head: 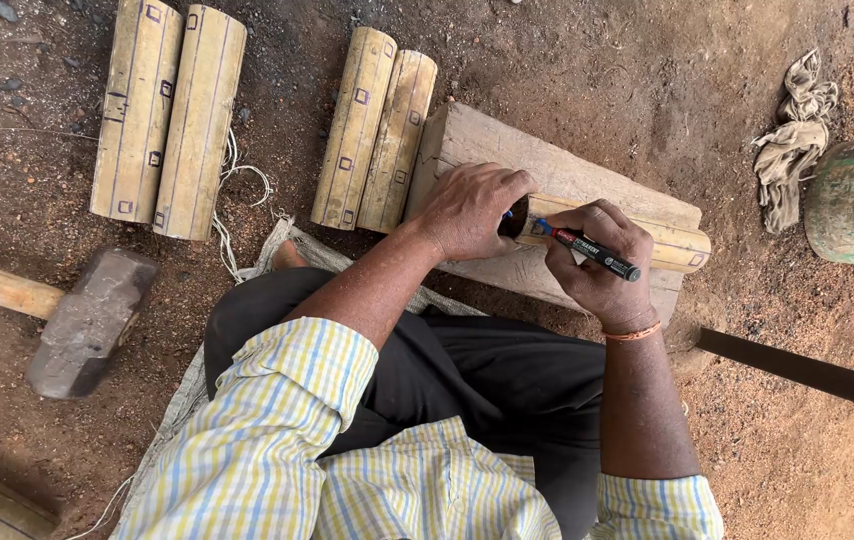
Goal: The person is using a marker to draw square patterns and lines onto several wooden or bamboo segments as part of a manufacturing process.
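Soft, even daylight, sharp focus throughout, only faint shadows on the dirt, slight wide-angle stretch at the edges.

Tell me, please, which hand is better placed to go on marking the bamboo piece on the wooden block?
The right hand: it grips the marker with the tip against the bamboo piece. The left hand is clamped over the piece's end, steadying it on the wooden block.

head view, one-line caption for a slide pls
Left hand steadies a bamboo piece on a wooden block while the right hand marks it with a marker pen.
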